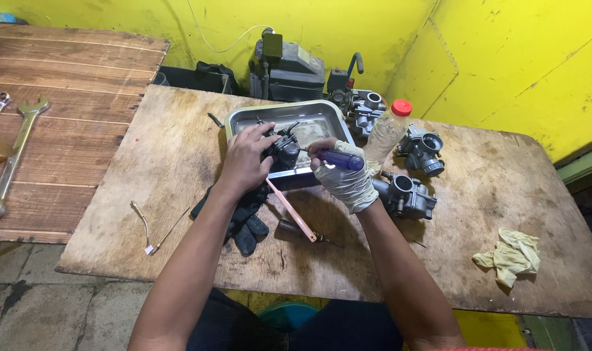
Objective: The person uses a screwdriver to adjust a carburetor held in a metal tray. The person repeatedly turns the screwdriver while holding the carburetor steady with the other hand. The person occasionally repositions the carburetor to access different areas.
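A: What do the two hands hold?

B: The bare left hand [244, 159] is closed around a dark carburetor [284, 148], held over the front edge of a metal tray [240, 117]. The right hand [345, 177], in a pale glove, grips a purple-handled screwdriver [338, 158] whose tip points at that carburetor.

A: What lies about them on the wooden surface [179, 149]?

B: A clear bottle with a red cap [388, 130] stands just right of the tray; a second carburetor [405, 195] rests beside the right wrist. A black glove [244, 224] and a pink toothbrush [290, 211] lie under the forearms. A yellowish rag [510, 255] lies well apart, far right.
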